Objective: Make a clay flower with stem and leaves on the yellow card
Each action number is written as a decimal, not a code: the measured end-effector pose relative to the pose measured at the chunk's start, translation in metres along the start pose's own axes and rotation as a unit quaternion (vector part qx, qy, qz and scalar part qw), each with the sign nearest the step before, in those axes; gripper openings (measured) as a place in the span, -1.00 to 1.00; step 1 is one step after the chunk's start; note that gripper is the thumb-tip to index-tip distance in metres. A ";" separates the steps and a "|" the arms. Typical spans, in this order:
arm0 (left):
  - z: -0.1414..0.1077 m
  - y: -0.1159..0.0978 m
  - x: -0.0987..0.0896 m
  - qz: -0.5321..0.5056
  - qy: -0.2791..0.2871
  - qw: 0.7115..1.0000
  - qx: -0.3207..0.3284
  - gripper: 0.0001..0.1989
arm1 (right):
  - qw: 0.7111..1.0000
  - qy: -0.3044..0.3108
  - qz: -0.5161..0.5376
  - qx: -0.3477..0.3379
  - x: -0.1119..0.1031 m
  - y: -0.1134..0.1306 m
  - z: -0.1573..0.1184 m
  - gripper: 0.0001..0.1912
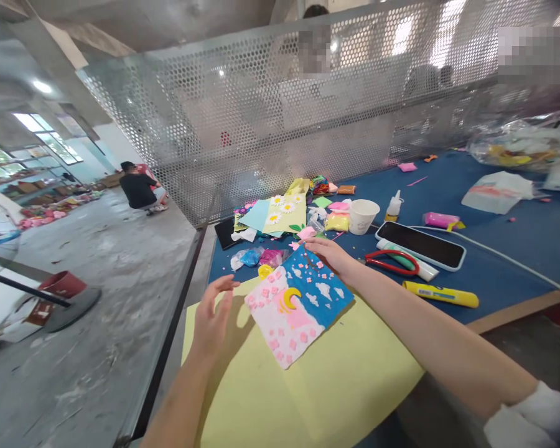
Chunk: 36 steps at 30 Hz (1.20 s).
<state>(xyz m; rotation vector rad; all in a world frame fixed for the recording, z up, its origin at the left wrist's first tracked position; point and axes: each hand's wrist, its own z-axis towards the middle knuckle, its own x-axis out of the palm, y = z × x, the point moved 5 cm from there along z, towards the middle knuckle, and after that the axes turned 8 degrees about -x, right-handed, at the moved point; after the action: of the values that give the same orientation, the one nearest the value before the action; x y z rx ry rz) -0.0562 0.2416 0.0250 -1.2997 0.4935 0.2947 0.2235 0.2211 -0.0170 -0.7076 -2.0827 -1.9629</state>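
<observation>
Now the left hand hangs spread just left of the tilted square craft picture, while the right hand lies curled on its top corner, any pinch unclear.

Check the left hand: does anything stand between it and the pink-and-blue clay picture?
Nothing visible does. The left hand hovers beside the pink-and-blue clay picture, with only the pale yellow card below the gap. The right hand touches the picture's top corner.

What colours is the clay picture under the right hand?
Clay picture: blue, pink, white clouds, yellow crescent; best in the head view.
</observation>
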 end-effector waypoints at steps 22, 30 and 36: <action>-0.013 -0.042 0.070 -0.217 0.476 0.729 -0.442 -0.56 | 0.989 0.138 0.043 0.026 0.037 0.013 -0.022 -0.90; 0.009 -0.033 0.064 -0.271 0.346 0.769 -0.463 -0.47 | 0.988 -0.054 0.092 -0.113 -0.005 0.039 0.003 -0.64; 0.038 -0.016 0.075 -0.282 0.309 0.812 -0.408 -0.50 | 0.974 -0.170 0.096 -0.118 -0.034 0.039 0.004 -0.70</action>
<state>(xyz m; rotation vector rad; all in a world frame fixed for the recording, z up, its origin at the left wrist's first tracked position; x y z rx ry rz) 0.0231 0.2695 0.0080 -2.3397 0.5066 -0.5081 0.2716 0.2187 0.0015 -1.3230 -1.8718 -2.1188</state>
